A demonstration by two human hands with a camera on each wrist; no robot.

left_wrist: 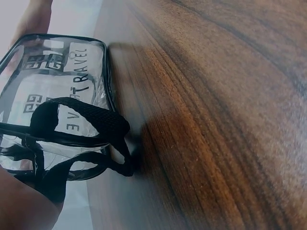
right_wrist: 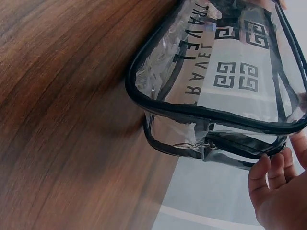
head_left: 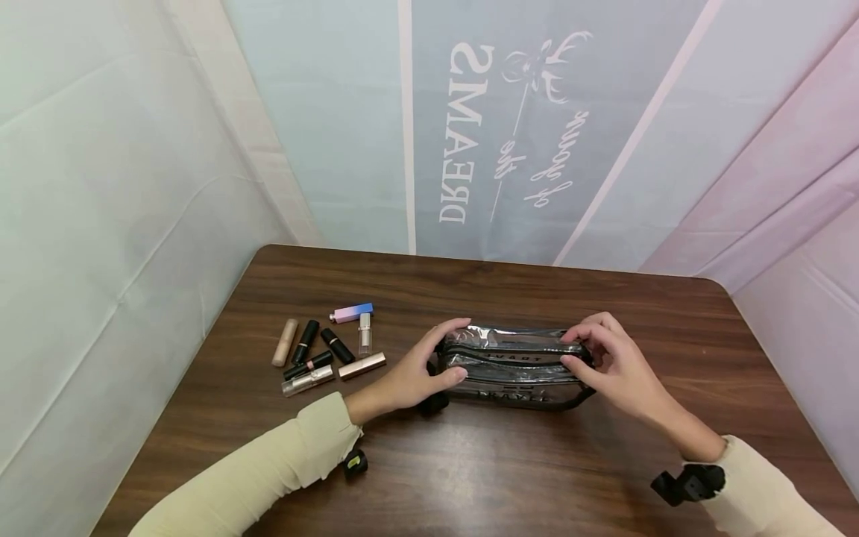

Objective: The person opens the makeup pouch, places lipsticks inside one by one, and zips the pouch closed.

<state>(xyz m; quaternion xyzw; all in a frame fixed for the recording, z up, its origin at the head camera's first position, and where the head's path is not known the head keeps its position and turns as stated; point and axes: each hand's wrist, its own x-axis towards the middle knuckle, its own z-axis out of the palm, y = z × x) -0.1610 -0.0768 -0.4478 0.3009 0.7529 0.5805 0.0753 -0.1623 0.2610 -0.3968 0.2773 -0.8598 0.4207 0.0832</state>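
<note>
A clear plastic travel pouch [head_left: 513, 378] with black piping and dark lettering stands on the table in front of me. My left hand [head_left: 419, 373] holds its left end, thumb on the near side and index finger stretched toward the far side. At the right end, my right hand [head_left: 617, 369] grips the top corner by the zipper between thumb and curled fingers. A black strap handle [left_wrist: 91, 115] loops from the pouch beside the left hand in the left wrist view. In the right wrist view a small metal zipper pull [right_wrist: 189, 145] hangs at the pouch's end.
Left of the pouch lie several lipstick tubes: black ones [head_left: 306, 341], a beige one [head_left: 285, 342], a rose-gold one [head_left: 362, 366], clear-capped ones [head_left: 307, 380] and a pink-blue one [head_left: 352, 312]. Fabric curtains [head_left: 349, 134] border the brown wooden table [head_left: 496, 470] behind and at the sides.
</note>
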